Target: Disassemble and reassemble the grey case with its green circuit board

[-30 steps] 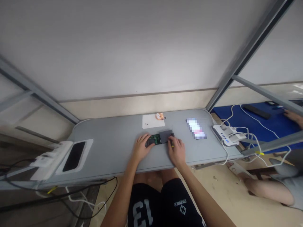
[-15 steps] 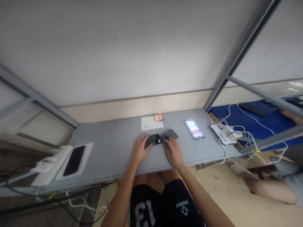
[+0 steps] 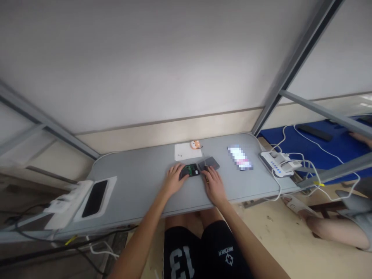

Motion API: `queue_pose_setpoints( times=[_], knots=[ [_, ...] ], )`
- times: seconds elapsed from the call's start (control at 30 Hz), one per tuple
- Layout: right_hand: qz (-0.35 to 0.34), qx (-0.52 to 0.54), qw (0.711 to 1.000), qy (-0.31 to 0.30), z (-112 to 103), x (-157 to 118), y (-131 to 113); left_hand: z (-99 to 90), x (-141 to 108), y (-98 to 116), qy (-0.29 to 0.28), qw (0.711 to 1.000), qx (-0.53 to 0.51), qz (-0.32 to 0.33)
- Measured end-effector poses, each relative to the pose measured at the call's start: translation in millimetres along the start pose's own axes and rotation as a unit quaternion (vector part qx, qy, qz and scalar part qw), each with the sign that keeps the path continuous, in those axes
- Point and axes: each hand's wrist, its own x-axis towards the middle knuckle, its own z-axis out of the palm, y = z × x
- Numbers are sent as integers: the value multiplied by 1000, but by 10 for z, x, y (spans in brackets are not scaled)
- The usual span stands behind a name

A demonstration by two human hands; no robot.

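Observation:
Lying flat on the grey table (image 3: 139, 174) is a small black device with an exposed green circuit board (image 3: 192, 169). My left hand (image 3: 173, 179) grips its left end, thumb along the near side. My right hand (image 3: 214, 184) is closed around a screwdriver (image 3: 207, 179) with a dark and yellow handle; its thin shaft points away from me. Behind the right fingers lies a dark grey flat cover (image 3: 213, 162), partly hidden by them. On a white sheet of paper (image 3: 186, 155) beyond the device are tiny dark bits, perhaps screws (image 3: 179, 155).
An orange-and-white animal-faced trinket (image 3: 195, 144) rests at the paper's edge. A lit, blurred phone (image 3: 240, 157) and a power strip (image 3: 277, 164) with white cables are to the right. A black phone (image 3: 94, 198) lies left. Another person's leg (image 3: 337, 228) shows at lower right.
The whole view has shifted slightly, so things appear a little further right. Both hands keep their hold on the device and the screwdriver, with hardly any movement.

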Motion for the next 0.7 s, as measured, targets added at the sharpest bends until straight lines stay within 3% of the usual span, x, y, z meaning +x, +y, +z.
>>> queue_pose_setpoints(
  times=[0.1, 0.23, 0.47, 0.6, 0.7],
  knots=[
    [2, -6, 1000, 6, -1, 5, -18, -47, 91, -55, -17, 998, -15, 55],
    [-3, -3, 1000, 5, -16, 77, -5, -46, 191, -40, -1, 997, -42, 68],
    [-26, 86, 995, 43, -158, 414, 2, 60, 218, -16, 47, 996, -66, 34],
    [-6, 214, 975, 60, -235, 702, -116, 68, 218, -27, 68, 995, -74, 3],
    [26, 237, 969, 63, -208, 961, -214, 69, 238, -25, 58, 996, -68, -13]
  ],
)
